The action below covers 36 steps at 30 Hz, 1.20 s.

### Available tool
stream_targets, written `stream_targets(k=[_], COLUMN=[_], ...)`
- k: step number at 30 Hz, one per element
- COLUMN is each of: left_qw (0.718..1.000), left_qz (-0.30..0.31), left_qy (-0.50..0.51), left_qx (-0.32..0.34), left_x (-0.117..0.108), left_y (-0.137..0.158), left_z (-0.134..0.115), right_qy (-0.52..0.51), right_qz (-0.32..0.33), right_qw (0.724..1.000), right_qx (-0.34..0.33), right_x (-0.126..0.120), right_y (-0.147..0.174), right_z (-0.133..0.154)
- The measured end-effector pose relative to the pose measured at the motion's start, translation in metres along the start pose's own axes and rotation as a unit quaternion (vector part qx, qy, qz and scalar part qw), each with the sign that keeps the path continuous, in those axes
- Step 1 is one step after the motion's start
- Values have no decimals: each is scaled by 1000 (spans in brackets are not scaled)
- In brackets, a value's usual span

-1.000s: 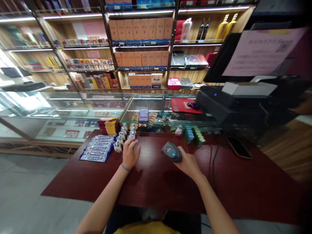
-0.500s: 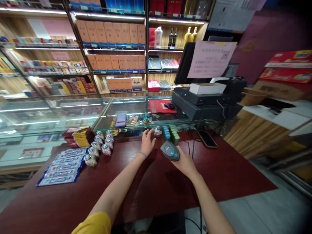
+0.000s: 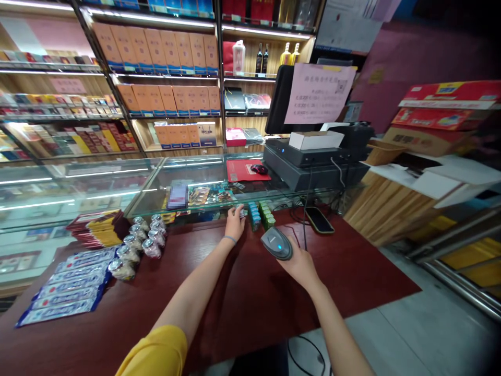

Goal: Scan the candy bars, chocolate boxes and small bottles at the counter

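Observation:
My right hand (image 3: 299,263) is wrapped round a grey barcode scanner (image 3: 277,243), whose blue light shows on top, above the dark red table (image 3: 250,313). At the back of the table, my left hand (image 3: 235,224) has its fingers closed about a small lidded jar (image 3: 243,213), mostly hidden by them. Just right of that jar stand a row of blue-wrapped small containers (image 3: 254,215) and a row of green ones (image 3: 267,215). Farther left are two rows of small jars with silvery lids (image 3: 135,243), some filled with pink and some with pale contents.
Blue-and-white packets (image 3: 68,284) lie at the left beside stacked red and yellow packs (image 3: 99,228). A phone (image 3: 320,220) rests at the right. Behind is a glass counter (image 3: 183,172) with a mouse (image 3: 259,169) and a monitor (image 3: 278,99). The scanner's cable hangs below the table.
My left hand has reached the small jar and its fingers have closed round it. My right hand still holds the scanner. The view has turned slightly right.

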<state>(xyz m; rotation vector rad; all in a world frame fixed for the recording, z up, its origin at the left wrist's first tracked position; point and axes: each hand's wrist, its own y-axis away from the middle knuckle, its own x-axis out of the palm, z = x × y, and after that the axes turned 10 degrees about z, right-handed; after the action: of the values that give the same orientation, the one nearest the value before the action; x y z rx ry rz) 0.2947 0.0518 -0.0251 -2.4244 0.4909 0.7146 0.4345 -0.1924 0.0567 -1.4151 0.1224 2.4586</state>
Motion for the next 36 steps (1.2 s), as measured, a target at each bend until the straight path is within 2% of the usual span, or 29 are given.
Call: stream_targets(k=[6, 9, 11, 13, 17, 20, 22, 26, 29, 33, 36], left_qw=[999, 997, 988, 969, 909, 872, 861, 861, 876, 901, 900], left_qz=[-9, -26, -18, 7, 44, 52, 50, 21, 6, -3, -13], left_qy=[31, 77, 148, 242, 397, 461, 477, 473, 447, 394, 397], left_qx=[1, -14, -35, -56, -117, -158, -171, -186, -181, -182, -181], left_x=[-16, -35, -52, -72, -119, -153, -171, -197, -209, -218, -217], left_y=[9, 26, 42, 60, 100, 130, 149, 177, 190, 201, 204], left_z=[0, 2, 3, 4, 8, 14, 18, 21, 21, 22, 24], right_qy=[8, 1, -6, -9, -20, -29, -33, -26, -17, 15, 23], right_qz=[3, 5, 11, 16, 31, 47, 63, 97, 127, 165, 159], right_qw=[1000, 1000, 1000, 999, 996, 992, 988, 980, 972, 961, 962], right_qx=[-2, -12, -25, -42, -79, -113, -137, -174, -196, -221, -221], right_x=[4, 9, 14, 20, 33, 45, 54, 68, 74, 76, 78], right_y=[2, 6, 9, 12, 19, 25, 29, 37, 43, 55, 62], right_z=[8, 15, 20, 28, 48, 66, 77, 99, 115, 131, 136])
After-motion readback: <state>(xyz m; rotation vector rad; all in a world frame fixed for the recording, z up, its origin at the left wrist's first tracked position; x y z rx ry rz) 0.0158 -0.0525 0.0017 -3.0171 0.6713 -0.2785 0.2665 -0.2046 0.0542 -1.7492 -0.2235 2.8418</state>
